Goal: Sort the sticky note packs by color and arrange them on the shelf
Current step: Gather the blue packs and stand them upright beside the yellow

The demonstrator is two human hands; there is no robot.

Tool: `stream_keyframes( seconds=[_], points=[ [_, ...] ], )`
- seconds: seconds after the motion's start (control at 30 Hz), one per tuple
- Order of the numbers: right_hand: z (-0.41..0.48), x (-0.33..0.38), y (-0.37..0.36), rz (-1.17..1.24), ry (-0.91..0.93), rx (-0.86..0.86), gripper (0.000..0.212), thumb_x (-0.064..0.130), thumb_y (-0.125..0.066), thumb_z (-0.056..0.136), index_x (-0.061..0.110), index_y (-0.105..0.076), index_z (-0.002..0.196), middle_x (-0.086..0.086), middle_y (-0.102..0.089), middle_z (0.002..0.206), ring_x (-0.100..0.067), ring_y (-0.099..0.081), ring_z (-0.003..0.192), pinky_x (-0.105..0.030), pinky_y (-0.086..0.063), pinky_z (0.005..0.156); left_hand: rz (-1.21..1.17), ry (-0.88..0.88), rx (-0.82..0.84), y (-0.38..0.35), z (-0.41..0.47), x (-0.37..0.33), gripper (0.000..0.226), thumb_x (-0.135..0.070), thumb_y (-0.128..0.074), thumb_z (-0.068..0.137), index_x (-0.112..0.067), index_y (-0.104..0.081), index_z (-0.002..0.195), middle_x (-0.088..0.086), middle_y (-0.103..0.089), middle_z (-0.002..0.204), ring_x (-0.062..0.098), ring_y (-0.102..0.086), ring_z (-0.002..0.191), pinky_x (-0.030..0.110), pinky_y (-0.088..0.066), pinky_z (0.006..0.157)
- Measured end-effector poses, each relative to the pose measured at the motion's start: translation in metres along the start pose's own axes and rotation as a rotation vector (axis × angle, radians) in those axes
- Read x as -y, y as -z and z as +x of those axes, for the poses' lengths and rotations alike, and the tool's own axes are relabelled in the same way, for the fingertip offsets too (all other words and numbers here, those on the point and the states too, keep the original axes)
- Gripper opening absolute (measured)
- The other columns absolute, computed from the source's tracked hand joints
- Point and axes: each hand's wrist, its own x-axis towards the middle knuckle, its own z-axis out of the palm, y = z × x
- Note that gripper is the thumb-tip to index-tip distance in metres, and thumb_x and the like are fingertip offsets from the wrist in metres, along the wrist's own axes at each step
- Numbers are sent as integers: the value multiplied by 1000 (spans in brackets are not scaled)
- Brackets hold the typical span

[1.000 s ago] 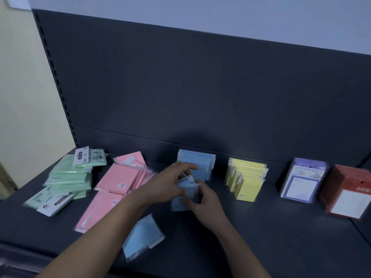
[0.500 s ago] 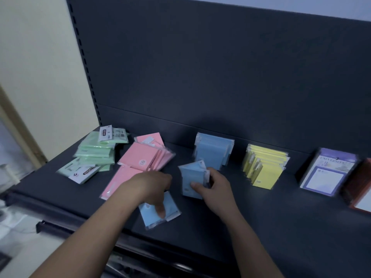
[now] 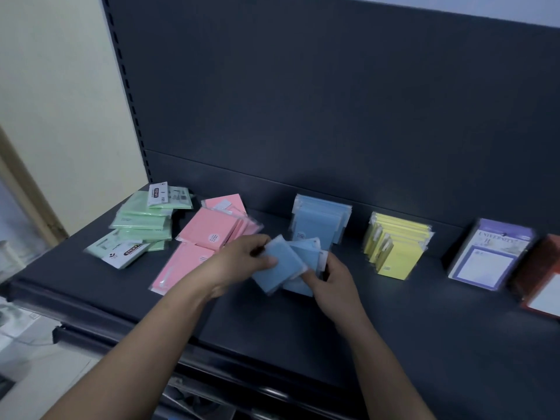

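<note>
Up close at the dark shelf [image 3: 424, 328]
Left hand [image 3: 242, 262] pinches one blue pack [image 3: 278, 269], right hand [image 3: 333, 286] grips a blue stack [image 3: 306, 253] near the blue row [image 3: 321, 222].

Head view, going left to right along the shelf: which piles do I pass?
green packs → pink packs → standing blue packs → yellow packs → purple notepads → red pads. The held blue packs overlap pink and blue, so they are left out.

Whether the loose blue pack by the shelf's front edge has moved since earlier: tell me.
Yes. The left hand has lifted the loose blue pack up and back toward the standing blue row.
</note>
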Motion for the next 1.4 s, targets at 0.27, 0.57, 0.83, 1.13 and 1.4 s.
stream_keyframes(
  seconds=[0.27,0.57,0.83,1.13,1.4],
  points=[
    [0,0,2,102,-130,19,24,21,-40,101,35,-56,111,7,-65,115,-9,-61,104,-33,-48,95,-38,-26,-209,-45,20,24,38,-3,-64,86,-21,-42,111,-1,-55,115,16,-57,107,35,-49,94],
    [8,10,9,-20,-43,-19,46,11,-36,100,30,-35,141,6,-45,139,-12,-44,125,-25,-36,101,52,-196,-215,-55,34,20,53,-4,-71,77,-27,-48,119,-3,-62,118,12,-60,111,37,-49,98],
    [10,-4,3,-58,-39,1,71,-4,-40,91,28,-19,151,7,-45,139,-7,-47,120,-7,-40,87,274,-238,-83,-59,38,24,66,1,-61,85,-37,-32,132,-9,-47,137,2,-44,124,3,-34,93],
    [32,-2,9,-257,92,-325,43,3,-65,86,20,-53,124,2,-65,113,-15,-62,101,-32,-53,86,457,-321,-292,-49,67,11,47,-7,-70,78,-13,-55,122,4,-62,120,17,-58,108,34,-47,94],
    [54,-9,8,-295,55,-404,24,10,-69,85,13,-65,108,-1,-70,97,-13,-64,88,-30,-53,80,522,-262,-354,-48,89,15,41,-13,-71,81,-13,-47,114,5,-62,111,21,-58,103,29,-43,80]
  ],
)
